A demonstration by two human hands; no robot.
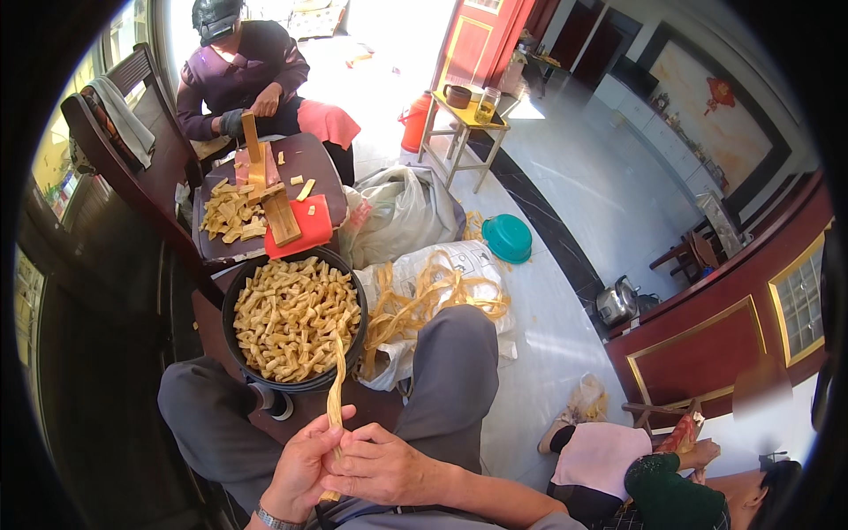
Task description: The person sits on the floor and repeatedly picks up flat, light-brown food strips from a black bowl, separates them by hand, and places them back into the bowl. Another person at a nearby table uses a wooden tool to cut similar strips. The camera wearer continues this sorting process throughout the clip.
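My left hand, with a metal watch band at the wrist, pinches a long twisted yellow strip that looks like tofu skin. My right hand closes around the same strip just beside it. The strip's upper end reaches up over the rim of a round black tub; its lower end sticks out below my fingers. Heaped in the tub are many short knotted pieces of the same yellow stuff. Right of the tub, long loose strips lie across a white woven sack.
Across from me, a person sits at a chair seat bearing a wooden cutting device and cut pieces. Another person sits at lower right. A teal basin, plastic bags and a small stool stand around.
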